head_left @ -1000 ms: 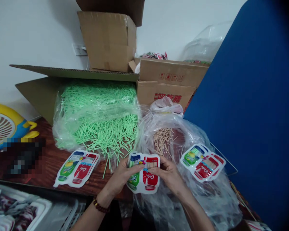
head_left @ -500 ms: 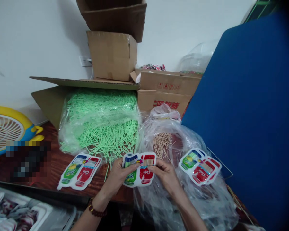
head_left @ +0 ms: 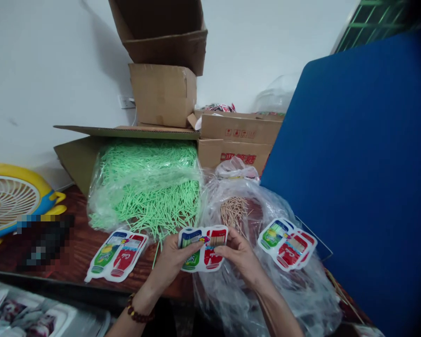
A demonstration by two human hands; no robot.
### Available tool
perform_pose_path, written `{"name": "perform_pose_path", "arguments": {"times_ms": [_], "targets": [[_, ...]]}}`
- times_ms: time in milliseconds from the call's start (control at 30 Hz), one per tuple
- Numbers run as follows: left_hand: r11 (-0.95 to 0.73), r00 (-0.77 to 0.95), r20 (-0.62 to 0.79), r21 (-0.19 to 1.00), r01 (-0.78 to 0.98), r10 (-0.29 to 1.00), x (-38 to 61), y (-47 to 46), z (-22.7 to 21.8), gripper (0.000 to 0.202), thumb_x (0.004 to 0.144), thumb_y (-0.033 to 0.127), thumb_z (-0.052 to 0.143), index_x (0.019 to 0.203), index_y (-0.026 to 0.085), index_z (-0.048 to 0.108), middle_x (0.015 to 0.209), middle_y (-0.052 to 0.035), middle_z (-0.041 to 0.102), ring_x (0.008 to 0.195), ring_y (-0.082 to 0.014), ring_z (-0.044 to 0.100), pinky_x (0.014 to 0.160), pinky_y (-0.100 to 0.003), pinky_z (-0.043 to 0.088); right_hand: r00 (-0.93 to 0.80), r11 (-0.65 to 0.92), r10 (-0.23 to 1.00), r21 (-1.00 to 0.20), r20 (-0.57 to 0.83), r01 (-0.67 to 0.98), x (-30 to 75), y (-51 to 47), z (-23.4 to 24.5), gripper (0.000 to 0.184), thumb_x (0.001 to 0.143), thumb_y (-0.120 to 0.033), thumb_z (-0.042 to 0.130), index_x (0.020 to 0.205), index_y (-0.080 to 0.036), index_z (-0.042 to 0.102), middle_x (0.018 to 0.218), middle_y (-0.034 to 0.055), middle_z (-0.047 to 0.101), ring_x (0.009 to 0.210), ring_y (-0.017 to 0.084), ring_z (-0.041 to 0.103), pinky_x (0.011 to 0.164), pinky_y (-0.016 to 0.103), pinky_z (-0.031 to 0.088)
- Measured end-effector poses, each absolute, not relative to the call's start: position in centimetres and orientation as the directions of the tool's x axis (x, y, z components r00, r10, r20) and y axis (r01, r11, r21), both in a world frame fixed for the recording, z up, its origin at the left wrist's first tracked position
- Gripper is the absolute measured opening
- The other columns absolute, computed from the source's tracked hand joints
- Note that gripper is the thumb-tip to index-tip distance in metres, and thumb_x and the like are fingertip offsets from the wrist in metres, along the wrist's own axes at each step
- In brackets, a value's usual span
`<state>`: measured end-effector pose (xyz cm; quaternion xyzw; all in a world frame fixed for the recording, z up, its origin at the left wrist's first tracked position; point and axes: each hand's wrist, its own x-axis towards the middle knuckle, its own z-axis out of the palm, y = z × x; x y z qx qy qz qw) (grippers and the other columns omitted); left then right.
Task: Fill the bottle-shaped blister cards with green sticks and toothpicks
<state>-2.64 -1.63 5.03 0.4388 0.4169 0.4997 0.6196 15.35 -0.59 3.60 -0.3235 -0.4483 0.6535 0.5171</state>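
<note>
A candy pouch [head_left: 210, 266] printed with a green Sprite can and a red Cola can is gripped between both hands at the table's front. My left hand [head_left: 171, 256] pinches its left side, thumb across the front. On its right side, my right hand [head_left: 239, 252] closes with the thumb on the red half. Sticks show through the pouch's clear windows, green on the left and tan on the right. Similar pouches [head_left: 287, 244] lie overlapped on a clear plastic bag to the right. Another pouch [head_left: 118, 256] rests on the table at left.
Green sticks [head_left: 157, 201] spill from a bag in an open carton [head_left: 73, 157]. Tan sticks [head_left: 234, 213] lie inside the clear plastic bag [head_left: 266, 290]. Cartons [head_left: 163, 96] stand behind. A blue panel [head_left: 354, 178] borders the right, and a yellow fan [head_left: 17, 201] sits left.
The camera view has tilted and shifted slightly, so the background sits lower. Both hands keep hold of the pouch, almost in the same place.
</note>
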Motion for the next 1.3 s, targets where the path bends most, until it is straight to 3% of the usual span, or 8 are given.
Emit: {"name": "perform_pose_path", "arguments": {"times_ms": [167, 600, 733, 833, 967, 1100, 1200, 1300], "targets": [[0.122, 0.158, -0.089, 0.968, -0.219, 0.984, -2.3, -1.6, 4.6, 0.016, 0.069, 0.025, 0.078, 0.075, 0.012, 0.071, 0.068, -0.0013, 0.074, 0.060, -0.0149, 0.066, 0.060, -0.023, 0.052, -0.176, -0.046, 0.984, -0.932, 0.020, -0.360, 14.7, -0.7, 3.3, 0.021, 0.063, -0.027, 0.080, 0.079, -0.016, 0.072, 0.071, 0.0019, 0.073, 0.062, 0.015, 0.065, 0.062, 0.026, 0.051], [0.077, 0.166, -0.058, 0.991, -0.112, 0.985, 0.0, -0.9, 3.7, 0.015, 0.070, 0.028, 0.076, 0.076, 0.015, 0.073, 0.071, -0.0014, 0.074, 0.063, -0.0165, 0.065, 0.062, -0.025, 0.051, -0.113, 0.025, 0.991, -0.932, 0.071, -0.363, 17.6, -1.3, 1.8, 0.023, 0.069, -0.026, 0.076, 0.090, -0.020, 0.068, 0.078, -0.0016, 0.071, 0.068, 0.013, 0.063, 0.065, 0.024, 0.050], [-0.058, 0.191, 0.044, 0.996, 0.067, 0.981, 1.1, -0.5, 3.4, 0.014, 0.073, 0.029, 0.073, 0.068, 0.016, 0.071, 0.065, 0.0004, 0.071, 0.064, -0.0166, 0.063, 0.058, -0.023, 0.048, -0.051, 0.158, 0.985, -0.979, 0.166, -0.126, 19.8, -1.6, 2.0, 0.008, 0.075, -0.027, 0.070, 0.078, -0.020, 0.072, 0.071, -0.0016, 0.069, 0.067, 0.013, 0.062, 0.062, 0.022, 0.047], [-0.148, 0.263, 0.098, 0.973, 0.178, 0.960, 2.1, 0.0, 3.0, 0.015, 0.079, 0.031, 0.068, 0.087, 0.019, 0.073, 0.084, -0.0021, 0.074, 0.082, -0.0205, 0.066, 0.074, -0.027, 0.050, 0.106, 0.221, 0.968, -0.972, 0.228, 0.074, 23.0, -1.7, 2.9, 0.008, 0.075, -0.027, 0.071, 0.075, -0.021, 0.075, 0.071, -0.0004, 0.071, 0.068, 0.014, 0.063, 0.063, 0.023, 0.048], [-0.145, 0.303, 0.074, 0.965, 0.219, 0.950, 3.3, 0.5, 2.5, 0.034, 0.084, 0.033, 0.061, 0.117, 0.024, 0.063, 0.102, -0.0044, 0.073, 0.096, -0.0219, 0.066, 0.087, -0.032, 0.048, 0.360, 0.176, 0.919, -0.984, 0.159, -0.012, 28.4, -0.7, 3.3, 0.015, 0.068, -0.030, 0.075, 0.080, -0.021, 0.075, 0.076, 0.0015, 0.074, 0.069, 0.017, 0.066, 0.066, 0.027, 0.052], [-0.131, 0.290, 0.055, 0.960, 0.250, 0.955, 2.8, 0.1, 1.8, 0.032, 0.085, 0.035, 0.059, 0.116, 0.026, 0.063, 0.095, -0.0024, 0.073, 0.090, -0.0200, 0.066, 0.082, -0.030, 0.049, 0.588, 0.139, 0.802, -0.990, 0.102, -0.017, 33.6, 0.8, 0.9, 0.031, 0.062, -0.037, 0.077, 0.087, -0.018, 0.073, 0.083, 0.0035, 0.074, 0.072, 0.020, 0.067, 0.069, 0.033, 0.053], [-0.104, 0.198, 0.058, 0.968, 0.230, 0.978, 0.9, -0.7, 0.7, 0.031, 0.085, 0.036, 0.059, 0.114, 0.026, 0.063, 0.093, -0.0019, 0.072, 0.088, -0.0198, 0.067, 0.079, -0.029, 0.050, 0.626, -0.150, 0.780, -0.965, 0.017, 0.214, 36.5, 1.2, -1.9, 0.043, 0.059, -0.048, 0.075, 0.088, -0.017, 0.071, 0.076, 0.0047, 0.072, 0.069, 0.024, 0.066, 0.063, 0.035, 0.051], [-0.050, 0.059, 0.038, 0.975, 0.217, 0.998, -2.5, -1.6, -0.6, 0.031, 0.084, 0.038, 0.059, 0.111, 0.023, 0.064, 0.099, -0.0037, 0.072, 0.088, -0.0209, 0.068, 0.081, -0.031, 0.051, 0.635, -0.338, 0.767, -0.783, 0.092, 0.522, 38.1, 0.5, -3.3, 0.056, 0.063, -0.060, 0.066, 0.098, -0.017, 0.068, 0.086, 0.0089, 0.070, 0.075, 0.027, 0.065, 0.066, 0.038, 0.049]]}}
